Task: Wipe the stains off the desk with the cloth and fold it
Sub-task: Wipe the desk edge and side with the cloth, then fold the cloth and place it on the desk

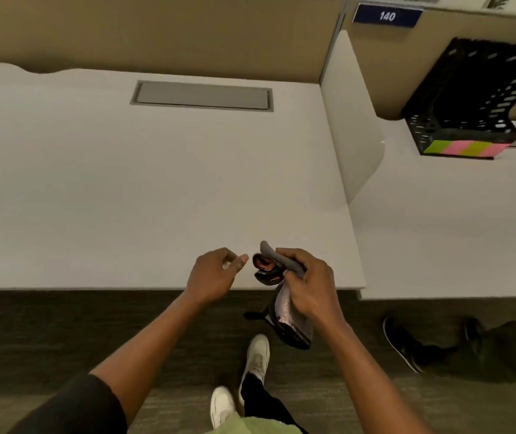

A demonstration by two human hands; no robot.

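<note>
A white desk (125, 183) fills the middle of the view. At its front edge my right hand (307, 283) grips a bunched dark grey cloth (291, 321) with pinkish patches. Part of the cloth curls up above my fingers and the rest hangs down past the desk edge. My left hand (216, 274) hovers just left of the cloth, fingers loosely curled and apart, holding nothing. I cannot make out any stains on the desk surface.
A grey cable hatch (202, 96) is set into the desk's back. A white divider panel (353, 120) separates a neighbouring desk with a black file rack (476, 98) and coloured sticky notes (466, 148). Another person's shoe (400, 343) rests on the carpet at right.
</note>
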